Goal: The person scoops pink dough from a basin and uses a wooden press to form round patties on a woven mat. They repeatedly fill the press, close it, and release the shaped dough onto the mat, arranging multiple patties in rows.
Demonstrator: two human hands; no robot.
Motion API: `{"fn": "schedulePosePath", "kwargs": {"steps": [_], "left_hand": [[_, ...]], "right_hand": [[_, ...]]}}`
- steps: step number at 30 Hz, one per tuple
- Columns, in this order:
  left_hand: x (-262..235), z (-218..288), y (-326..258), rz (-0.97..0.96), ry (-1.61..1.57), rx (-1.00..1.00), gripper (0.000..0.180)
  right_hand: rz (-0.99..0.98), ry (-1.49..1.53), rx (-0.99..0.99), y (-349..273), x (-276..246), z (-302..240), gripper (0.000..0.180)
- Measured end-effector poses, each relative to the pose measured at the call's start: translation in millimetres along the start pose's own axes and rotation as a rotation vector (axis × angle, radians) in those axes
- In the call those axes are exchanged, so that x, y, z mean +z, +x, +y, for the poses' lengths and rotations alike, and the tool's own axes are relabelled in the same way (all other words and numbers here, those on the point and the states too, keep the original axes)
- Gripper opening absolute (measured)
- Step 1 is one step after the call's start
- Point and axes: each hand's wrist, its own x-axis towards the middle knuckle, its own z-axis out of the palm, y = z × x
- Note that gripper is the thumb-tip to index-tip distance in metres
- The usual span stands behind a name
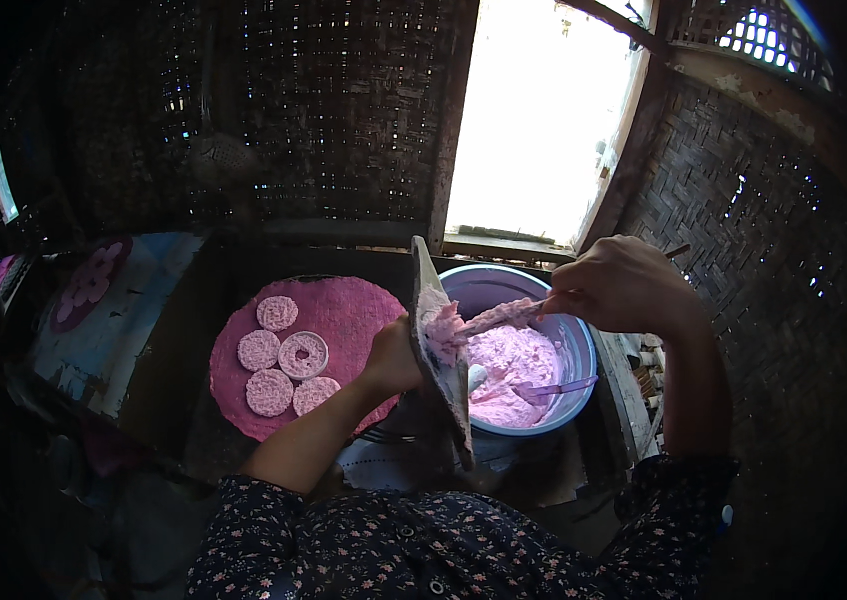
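Woven bamboo walls [344,120] enclose a dim workspace, lit only through a bright window opening [544,110] straight ahead. On the low surface below, a round pink mat [344,305] is laid out, and five small round pink cakes [282,362] are already set on it in a loose cluster on its left half; one of them is ringed by a pale circular mould [304,354]. Most of the mat is left uncovered.

Just right of the mat stands a blue plastic basin [504,285], which is seen to hold a good deal of soft pink dough [514,370], with a purple plastic utensil [559,388] lying in it. Judged from this, the shaping is at an early stage: a few cakes are done, and much dough is left.

A flat grey wooden board [441,375] is held upright over the basin's near edge by the left hand [391,357], whose fingers are closed on the board's edge. A lump of pink dough is stuck to the board's upper face. The right hand [624,285] is closed narrowly around a thin dough-coated stick [504,315], whose tip touches that lump. The stick's far end is seen past the knuckles.
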Motion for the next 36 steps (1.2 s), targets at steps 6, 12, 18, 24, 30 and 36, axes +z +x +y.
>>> {"fn": "schedulePosePath", "kwargs": {"steps": [6,12,18,24,30,36], "left_hand": [[-0.1,19.4,-3.0,0.024,-0.151,-0.148,0.057],[0.0,-4.9,1.0,-0.099,-0.182,-0.230,0.039],[-2.4,-48.4,14.3,0.071,-0.659,-0.055,0.016],[44.5,-56.5,35.5,0.166,-1.021,-0.022,0.028],[47.0,-91.8,16.3,-0.131,-0.692,-0.140,0.035],[27.0,-83.7,9.6,-0.008,-0.471,-0.033,0.027]], "right_hand": [[0.023,-0.255,-0.146,19.0,29.0,-37.5,0.023],[0.653,-0.578,-0.621,23.3,57.0,-54.1,0.012],[0.921,-0.280,-0.231,-19.0,24.1,-18.5,0.021],[0.627,1.444,0.301,18.5,148.1,-52.7,0.016],[0.573,1.128,0.311,-0.2,176.0,-55.8,0.018],[1.032,0.779,0.284,1.3,168.6,-32.8,0.016]]}}
